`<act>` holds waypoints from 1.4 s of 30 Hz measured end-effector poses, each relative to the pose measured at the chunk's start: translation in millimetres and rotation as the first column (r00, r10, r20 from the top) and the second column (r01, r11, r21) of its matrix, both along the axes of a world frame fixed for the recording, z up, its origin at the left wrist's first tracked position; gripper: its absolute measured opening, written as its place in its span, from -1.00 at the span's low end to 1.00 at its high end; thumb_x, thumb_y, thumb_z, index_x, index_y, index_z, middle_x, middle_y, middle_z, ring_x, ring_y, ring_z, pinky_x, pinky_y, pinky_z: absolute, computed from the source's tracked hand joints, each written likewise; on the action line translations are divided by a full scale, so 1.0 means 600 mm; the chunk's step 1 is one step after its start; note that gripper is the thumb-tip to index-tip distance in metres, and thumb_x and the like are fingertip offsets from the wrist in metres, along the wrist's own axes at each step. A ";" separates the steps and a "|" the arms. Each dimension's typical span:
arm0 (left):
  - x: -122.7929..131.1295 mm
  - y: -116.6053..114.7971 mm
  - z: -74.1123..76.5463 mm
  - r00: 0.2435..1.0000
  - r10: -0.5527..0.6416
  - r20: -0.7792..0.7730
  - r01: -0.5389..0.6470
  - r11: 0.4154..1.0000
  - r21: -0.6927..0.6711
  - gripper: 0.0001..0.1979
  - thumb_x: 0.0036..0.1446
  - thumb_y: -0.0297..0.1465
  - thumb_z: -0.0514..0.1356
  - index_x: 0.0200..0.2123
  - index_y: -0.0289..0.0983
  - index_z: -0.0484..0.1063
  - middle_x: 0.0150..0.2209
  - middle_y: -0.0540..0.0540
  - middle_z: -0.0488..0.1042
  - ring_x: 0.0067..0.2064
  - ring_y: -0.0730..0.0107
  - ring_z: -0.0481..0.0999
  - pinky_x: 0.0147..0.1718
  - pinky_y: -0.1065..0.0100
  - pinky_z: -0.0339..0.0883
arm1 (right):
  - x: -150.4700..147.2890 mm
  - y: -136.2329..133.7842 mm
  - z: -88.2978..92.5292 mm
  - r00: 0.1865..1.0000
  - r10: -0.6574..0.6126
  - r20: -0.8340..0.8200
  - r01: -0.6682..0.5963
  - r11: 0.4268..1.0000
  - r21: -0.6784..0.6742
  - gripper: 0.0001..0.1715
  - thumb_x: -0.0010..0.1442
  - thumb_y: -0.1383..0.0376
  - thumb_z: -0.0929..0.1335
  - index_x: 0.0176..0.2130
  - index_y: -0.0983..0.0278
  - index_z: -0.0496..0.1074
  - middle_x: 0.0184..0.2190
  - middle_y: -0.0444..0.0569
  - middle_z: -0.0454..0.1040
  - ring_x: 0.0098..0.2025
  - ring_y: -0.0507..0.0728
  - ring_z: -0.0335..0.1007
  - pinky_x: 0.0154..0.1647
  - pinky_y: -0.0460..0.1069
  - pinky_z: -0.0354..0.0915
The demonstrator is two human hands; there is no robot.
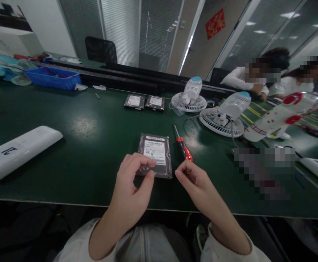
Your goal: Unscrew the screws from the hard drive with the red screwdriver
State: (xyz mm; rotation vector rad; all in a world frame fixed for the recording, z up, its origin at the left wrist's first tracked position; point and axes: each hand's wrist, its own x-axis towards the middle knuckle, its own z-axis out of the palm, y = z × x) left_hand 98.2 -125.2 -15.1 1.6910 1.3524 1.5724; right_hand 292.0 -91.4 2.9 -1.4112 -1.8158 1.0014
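A hard disk drive [161,149] with a white label lies flat on the green table in front of me. My left hand [131,178] is over its lower left corner, thumb and fingers apart, with no object visible between them. Just off the drive's lower right corner is my right hand [194,178], its fingers curled and closed; whatever they may hold is hidden. A red and black screwdriver [185,148] lies right of the drive, its shaft pointing away from me and its handle end close to my right fingers. Several tiny screws [193,130] are scattered beyond it.
Two more hard drives, one on the left [134,101] and one on the right [155,103], lie farther back. White fans [221,122] stand at the right. A white casing [19,151] lies left, a blue bin [53,77] behind it. Two people sit across at the right.
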 end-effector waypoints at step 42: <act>0.045 0.013 0.005 0.826 -0.026 -0.563 -0.019 0.997 -0.073 -0.91 0.19 -0.45 0.34 -0.29 -0.15 0.51 -0.21 0.00 0.56 -0.09 0.15 0.45 -0.02 0.03 0.17 | 0.089 0.084 0.157 0.899 -0.373 -0.232 0.367 0.348 0.863 -0.62 0.28 0.38 0.33 0.09 0.19 0.38 0.14 0.16 0.35 -0.04 0.19 0.45 -0.18 0.08 0.39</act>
